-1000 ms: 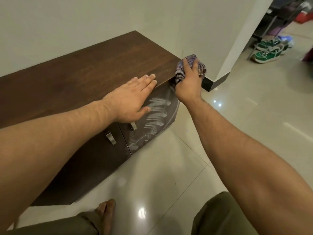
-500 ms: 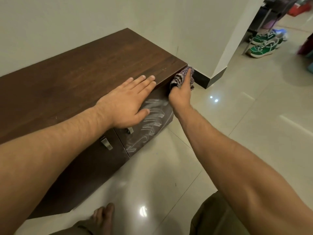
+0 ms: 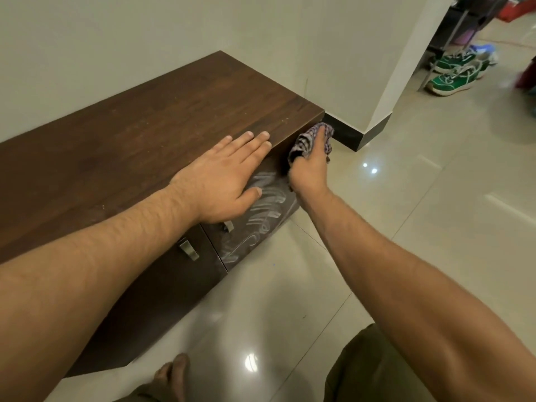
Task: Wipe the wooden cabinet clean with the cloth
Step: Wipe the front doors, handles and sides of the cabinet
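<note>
Wiping the wooden cabinet [image 3: 150, 134], which runs low along the left wall, I am working its far right corner, just under the top edge. My left hand [image 3: 223, 181] lies flat and open on the top, fingers spread, bracing me. My right hand [image 3: 311, 166] has its fingers closed around the checked cloth [image 3: 307, 139], pressing it against the cabinet's front corner. The right door [image 3: 261, 224] below shows pale smeared streaks, so I judge the next move calls for firm strokes down over that panel.
</note>
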